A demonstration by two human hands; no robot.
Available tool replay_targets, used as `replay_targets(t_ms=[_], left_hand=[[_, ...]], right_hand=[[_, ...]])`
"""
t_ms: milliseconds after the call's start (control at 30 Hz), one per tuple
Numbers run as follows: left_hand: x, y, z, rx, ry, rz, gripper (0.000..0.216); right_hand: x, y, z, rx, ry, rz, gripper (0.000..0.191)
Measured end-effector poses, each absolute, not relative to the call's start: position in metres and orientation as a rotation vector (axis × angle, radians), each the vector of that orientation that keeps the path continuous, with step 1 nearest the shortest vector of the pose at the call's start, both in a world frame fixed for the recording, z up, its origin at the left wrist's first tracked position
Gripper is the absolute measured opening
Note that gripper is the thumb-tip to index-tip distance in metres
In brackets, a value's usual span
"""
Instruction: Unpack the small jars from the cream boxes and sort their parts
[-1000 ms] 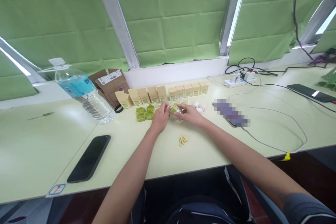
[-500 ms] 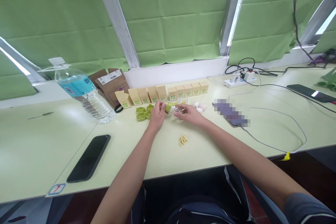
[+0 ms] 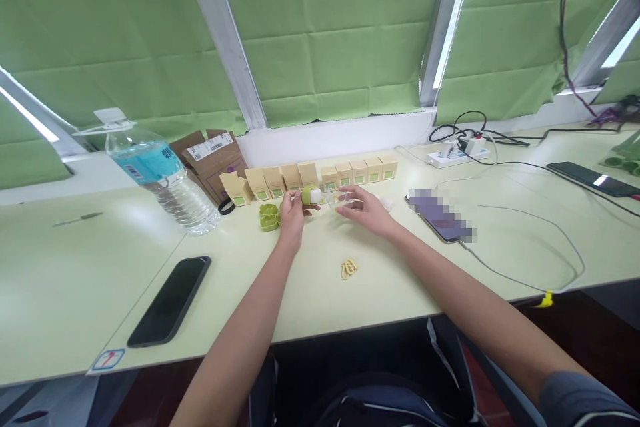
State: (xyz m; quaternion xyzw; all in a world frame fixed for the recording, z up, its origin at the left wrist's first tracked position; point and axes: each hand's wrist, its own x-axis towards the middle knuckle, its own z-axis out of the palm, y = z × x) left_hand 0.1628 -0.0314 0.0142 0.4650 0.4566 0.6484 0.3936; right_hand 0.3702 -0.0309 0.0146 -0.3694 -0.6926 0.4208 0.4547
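Observation:
My left hand is closed on a small green-and-white capped piece, which lies sideways with its white end toward the right. A clear plastic cup-like piece sits in the fingers of my right hand. The two pieces are close, and I cannot tell whether they touch. Several green moulded pieces stand left of my left hand, which partly hides them. Pale white pieces are mostly hidden behind my right hand. Yellow loops lie in front, on the table.
Several small cream boxes stand in a row at the back, by a brown carton. A large water bottle and a black phone are on the left. A charging phone and a power strip are on the right.
My left hand has moved left with the green-and-white piece, which is now level and farther from my right hand. The clear piece shows more plainly. My right hand has shifted slightly, covering more white pieces.

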Motion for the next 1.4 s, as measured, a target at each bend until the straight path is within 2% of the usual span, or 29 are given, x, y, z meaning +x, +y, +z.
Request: replay_targets(t_ms=[133, 300, 433, 567, 733, 833, 1400], left_hand=[[0.163, -0.033, 0.014, 1.082, 1.094, 1.593, 0.022], [0.167, -0.033, 0.011, 1.013, 1.025, 1.479, 0.016], [0.171, -0.032, 0.007, 1.004, 1.038, 1.375, 0.013], [0.173, -0.033, 0.005, 1.038, 1.042, 1.320, 0.016], [0.173, -0.033, 0.003, 1.066, 1.045, 1.297, 0.022], [0.173, -0.032, 0.000, 1.107, 1.032, 1.282, 0.027], [0.173, -0.029, -0.005, 1.204, 1.069, 1.259, 0.041]], right_hand=[[0.380, -0.023, 0.017, -0.922, -1.710, 0.807, 0.053], [0.399, -0.001, 0.013, -1.065, -1.836, 0.301, 0.052], [0.411, 0.014, 0.004, -1.283, -1.813, 0.161, 0.054], [0.413, 0.021, -0.001, -1.349, -1.834, 0.138, 0.053], [0.412, 0.025, -0.001, -1.400, -1.862, 0.210, 0.026], [0.413, 0.024, 0.001, -1.460, -1.826, 0.273, 0.020], [0.418, 0.040, 0.013, -1.683, -1.874, 0.385, 0.024]])
